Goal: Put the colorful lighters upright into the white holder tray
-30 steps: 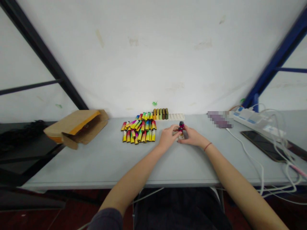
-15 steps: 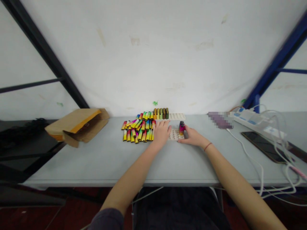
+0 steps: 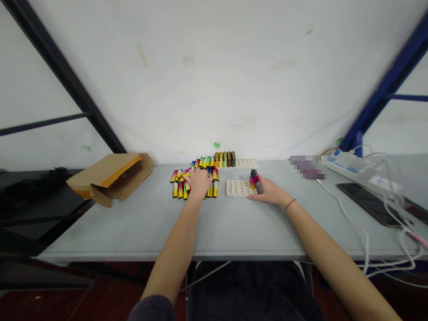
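Many shiny multicoloured lighters (image 3: 180, 189) lie in a pile on the grey table. My left hand (image 3: 199, 180) reaches over the pile, fingers bent down among the lighters; whether it grips one is hidden. A white tray with rows of holes (image 3: 236, 188) lies right of the pile. My right hand (image 3: 267, 191) is at the tray's right end, its fingers and thumb around it, beside an upright pink and yellow lighter (image 3: 253, 179) with a dark top. The fingertips touch the tray and seem to touch the lighter.
Behind, upright lighters (image 3: 225, 158) stand in rows, with another white tray (image 3: 247, 163) beside them. An opened cardboard box (image 3: 107, 171) is at the left. A pixelated purple object (image 3: 307, 168), power strip (image 3: 361, 171), dark phone (image 3: 368, 204) and white cables (image 3: 347, 216) lie at the right.
My left hand has moved left from beside the front tray onto the pile, uncovering the tray's left part. My right hand has stayed by the tray and the upright lighter.
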### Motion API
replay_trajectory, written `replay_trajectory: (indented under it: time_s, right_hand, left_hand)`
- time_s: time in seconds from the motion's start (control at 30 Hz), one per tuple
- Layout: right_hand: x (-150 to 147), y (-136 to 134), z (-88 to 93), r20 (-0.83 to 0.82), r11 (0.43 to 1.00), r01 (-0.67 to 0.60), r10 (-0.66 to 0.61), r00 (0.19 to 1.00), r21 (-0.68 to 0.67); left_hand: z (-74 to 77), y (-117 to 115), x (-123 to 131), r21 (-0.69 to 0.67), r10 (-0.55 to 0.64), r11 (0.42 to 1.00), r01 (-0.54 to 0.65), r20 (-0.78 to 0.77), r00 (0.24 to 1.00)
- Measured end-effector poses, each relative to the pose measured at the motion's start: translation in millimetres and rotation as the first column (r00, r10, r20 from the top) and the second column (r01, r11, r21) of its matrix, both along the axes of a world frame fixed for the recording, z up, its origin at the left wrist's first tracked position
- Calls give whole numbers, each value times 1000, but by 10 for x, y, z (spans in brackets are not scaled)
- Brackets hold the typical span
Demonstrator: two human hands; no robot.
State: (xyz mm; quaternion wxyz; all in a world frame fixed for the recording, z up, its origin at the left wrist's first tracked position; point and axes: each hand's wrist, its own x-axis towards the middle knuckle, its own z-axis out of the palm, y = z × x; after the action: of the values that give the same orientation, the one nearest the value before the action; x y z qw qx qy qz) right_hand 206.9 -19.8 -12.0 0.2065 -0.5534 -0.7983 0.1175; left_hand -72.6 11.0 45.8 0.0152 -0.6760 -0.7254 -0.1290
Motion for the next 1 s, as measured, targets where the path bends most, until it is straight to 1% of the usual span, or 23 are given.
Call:
replay_trajectory:
  time_s: [0.07,0.2,0.37,0.5,0.57,0.6,0.67,0.7,0.73,0.77,0.8,0.83,0.87,0.9,0.93,0.97,1.0]
  right_hand:
    - [-3,-4,6,1,1000,0,0,1000,0]
    - [-7,-10,13,-3,1000,1,-1,1000,0]
    - [14,4,-7,-33,1000,-6,6,999,4]
    - [58,13,-14,-95,1000,7,-7,995,1]
    - [77,9,-3,-119,1000,14,-16,993,-17]
    - [83,5,5,-124,999,15,-18,992,-31]
    - [86,-2,21,-124,998,13,-19,992,-56]
    - [85,-5,28,-122,998,11,-19,992,-63]
    - [83,-6,32,-120,998,9,-17,993,-66]
    - [81,-6,35,-118,998,8,-16,993,-66]
    - [79,-6,35,-116,998,8,-16,993,-65]
    - [77,-4,33,-113,998,10,-17,993,-61]
    - [77,-2,29,-110,998,11,-17,994,-55]
    - [77,1,24,-107,999,12,-17,994,-49]
    - [77,4,18,-105,999,11,-16,994,-43]
    - [78,8,11,-104,999,9,-13,994,-35]
    - [79,11,4,-106,1000,5,-8,994,-27]
  left_hand:
    - [6,-36,27,-39,-6,999,5,-41,999]
    - [-22,-108,111,-72,-48,997,40,-103,994]
    - [-18,-187,174,-87,-121,990,113,-89,989]
    - [-7,-241,230,-90,-162,984,156,-57,985]
    - [-12,-252,274,-61,-177,983,175,-26,984]
    - [-18,-249,299,-26,-182,983,182,6,983]
    - [-41,-224,353,57,-219,975,213,121,968]
    - [-59,-203,383,96,-261,965,246,208,943]
    - [-82,-179,414,128,-314,949,288,310,897]
    - [-111,-155,448,150,-368,929,337,425,827]
    - [-142,-134,485,165,-406,910,381,551,729]
    - [-175,-119,524,175,-414,894,414,676,609]
    - [-205,-112,565,178,-390,886,428,787,478]
    - [-230,-114,604,171,-339,886,430,874,349]
    - [-248,-123,641,157,-277,890,428,932,235]
    - [-256,-139,672,144,-222,896,419,964,143]
    - [-254,-158,697,137,-182,905,403,980,76]
